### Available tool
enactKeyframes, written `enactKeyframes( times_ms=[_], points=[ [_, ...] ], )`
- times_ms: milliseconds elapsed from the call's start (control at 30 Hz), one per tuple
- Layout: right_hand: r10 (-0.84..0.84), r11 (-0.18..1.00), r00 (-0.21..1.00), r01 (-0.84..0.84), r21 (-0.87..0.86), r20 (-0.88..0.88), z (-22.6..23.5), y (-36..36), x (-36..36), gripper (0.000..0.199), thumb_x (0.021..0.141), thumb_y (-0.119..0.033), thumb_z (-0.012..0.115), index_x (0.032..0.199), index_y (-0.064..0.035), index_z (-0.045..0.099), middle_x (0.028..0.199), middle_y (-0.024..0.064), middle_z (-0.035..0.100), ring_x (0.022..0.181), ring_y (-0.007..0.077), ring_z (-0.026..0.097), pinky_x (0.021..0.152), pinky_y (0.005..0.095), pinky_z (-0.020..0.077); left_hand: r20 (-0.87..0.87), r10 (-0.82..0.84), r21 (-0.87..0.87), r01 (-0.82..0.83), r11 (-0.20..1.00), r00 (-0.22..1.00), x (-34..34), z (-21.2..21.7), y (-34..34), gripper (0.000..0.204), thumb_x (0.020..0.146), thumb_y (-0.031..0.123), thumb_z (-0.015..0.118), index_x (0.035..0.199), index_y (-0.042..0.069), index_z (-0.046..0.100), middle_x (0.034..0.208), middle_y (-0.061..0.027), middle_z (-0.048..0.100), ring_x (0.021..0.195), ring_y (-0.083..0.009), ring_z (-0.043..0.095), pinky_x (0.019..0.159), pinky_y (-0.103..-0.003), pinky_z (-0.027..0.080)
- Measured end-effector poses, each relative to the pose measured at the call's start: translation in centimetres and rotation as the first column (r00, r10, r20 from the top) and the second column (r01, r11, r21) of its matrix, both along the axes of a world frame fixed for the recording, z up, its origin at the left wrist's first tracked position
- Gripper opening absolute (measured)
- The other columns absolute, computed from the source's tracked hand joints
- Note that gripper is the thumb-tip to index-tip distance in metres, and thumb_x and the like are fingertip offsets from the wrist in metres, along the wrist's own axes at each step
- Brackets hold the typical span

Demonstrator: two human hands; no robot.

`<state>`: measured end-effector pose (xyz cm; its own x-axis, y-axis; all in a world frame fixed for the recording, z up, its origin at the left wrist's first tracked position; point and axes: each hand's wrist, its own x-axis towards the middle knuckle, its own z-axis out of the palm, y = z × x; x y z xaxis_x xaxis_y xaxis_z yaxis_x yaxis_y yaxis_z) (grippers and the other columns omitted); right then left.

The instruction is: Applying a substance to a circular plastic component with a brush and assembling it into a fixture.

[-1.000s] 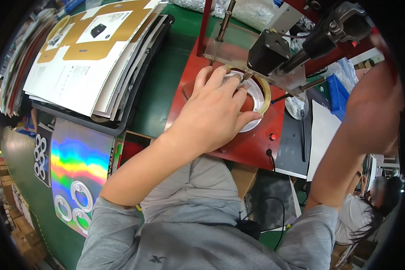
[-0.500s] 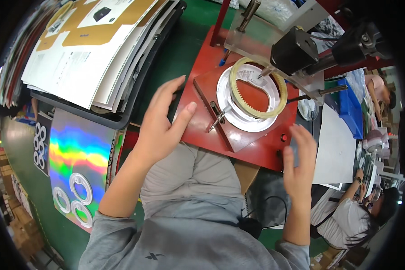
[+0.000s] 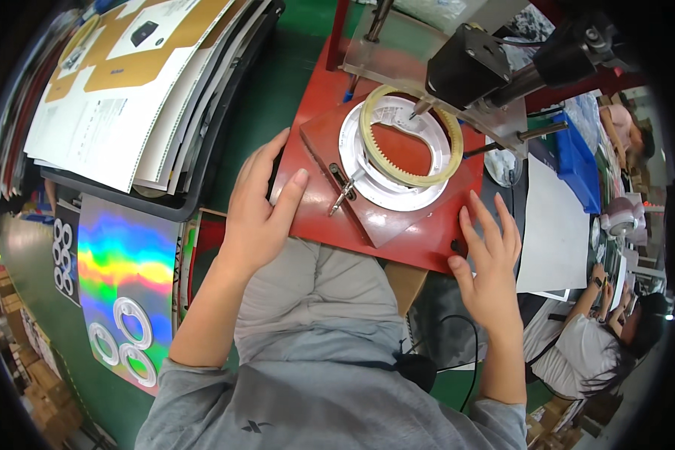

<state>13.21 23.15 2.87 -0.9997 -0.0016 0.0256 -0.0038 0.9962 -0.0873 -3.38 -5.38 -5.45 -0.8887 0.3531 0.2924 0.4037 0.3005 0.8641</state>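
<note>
Now L hand [image 3: 259, 210] is off the white ring [image 3: 405, 200], open at left edge of red base [image 3: 435, 236]; R hand [image 3: 495, 277], also open, is by right edge. Ring's unheld, prob. seated.

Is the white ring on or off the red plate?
On: the white ring lies over the red plate, under the yellowish toothed ring; left hand and right hand are apart from it.

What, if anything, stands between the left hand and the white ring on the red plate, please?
A small metal fitting stands between the left hand and the white ring, close to the ring's near-left edge.
</note>
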Motion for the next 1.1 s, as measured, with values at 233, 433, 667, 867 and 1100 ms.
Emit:
enactKeyframes(
  times_ms=[233, 433, 667, 867, 1100],
  points=[
    [-0.038, 0.981, 0.939, -0.03, -0.191, -0.342, 1.1, 0.0, -2.4, 0.041, 0.093, -0.007, 0.069, 0.134, -0.0026, 0.065, 0.142, 0.0182, 0.058, 0.133, 0.0384, 0.053, 0.112, 0.0459, 0.0401, 0.02, -0.024, -0.044, 0.025, 0.999, 0.999, 0.0, 0.8, -0.1, 0.052, 0.101, 0.021, 0.065, 0.145, -0.006, 0.051, 0.141, -0.0243, 0.058, 0.129, -0.0378, 0.057, 0.112, -0.041, 0.042],
    [-0.003, 0.965, 0.909, -0.106, -0.239, -0.416, 0.1, -1.5, -4.8, 0.034, 0.09, -0.004, 0.071, 0.124, -0.0019, 0.069, 0.135, 0.0146, 0.063, 0.129, 0.0367, 0.057, 0.109, 0.0455, 0.0428, -0.081, 0.008, -0.1, -0.016, 0.995, 0.997, -0.3, 3.0, -0.5, 0.043, 0.098, 0.015, 0.069, 0.135, -0.004, 0.058, 0.135, -0.0226, 0.062, 0.126, -0.0372, 0.06, 0.109, -0.042, 0.045],
    [0.095, 0.962, 0.894, -0.196, -0.19, -0.439, -0.1, -2.1, -6.7, 0.035, 0.086, -0.002, 0.073, 0.122, -0.006, 0.071, 0.132, 0.0111, 0.065, 0.131, 0.0344, 0.057, 0.108, 0.0445, 0.043, -0.507, -0.228, -0.141, 0.181, 0.973, 0.831, -0.4, 6.8, 2.8, 0.03, 0.077, 0.0, 0.08, 0.106, 0.004, 0.074, 0.108, -0.0097, 0.065, 0.099, -0.0293, 0.061, 0.084, -0.038, 0.051],
    [0.161, 0.936, 0.874, -0.283, -0.211, -0.458, -1.1, -1.6, -8.0, 0.031, 0.083, -0.002, 0.075, 0.114, -0.0064, 0.073, 0.119, 0.0085, 0.068, 0.122, 0.0332, 0.062, 0.103, 0.0442, 0.0459, -0.523, -0.312, -0.279, 0.187, 0.942, 0.793, -0.8, 6.6, 4.5, 0.019, 0.078, 0.002, 0.08, 0.094, 0.006, 0.07, 0.104, -0.007, 0.064, 0.1, -0.0287, 0.057, 0.086, -0.039, 0.047],
    [0.172, 0.918, 0.867, -0.313, -0.242, -0.468, -1.4, -1.5, -8.2, 0.025, 0.081, -0.002, 0.076, 0.105, -0.0062, 0.076, 0.105, 0.0074, 0.068, 0.106, 0.0302, 0.065, 0.091, 0.042, 0.0498, -0.422, -0.407, -0.236, 0.336, 0.912, 0.81, -1.5, 6.9, 4.0, 0.016, 0.08, 0.002, 0.077, 0.092, 0.006, 0.067, 0.094, -0.0026, 0.069, 0.095, -0.0289, 0.056, 0.087, -0.039, 0.046]
  ],
)
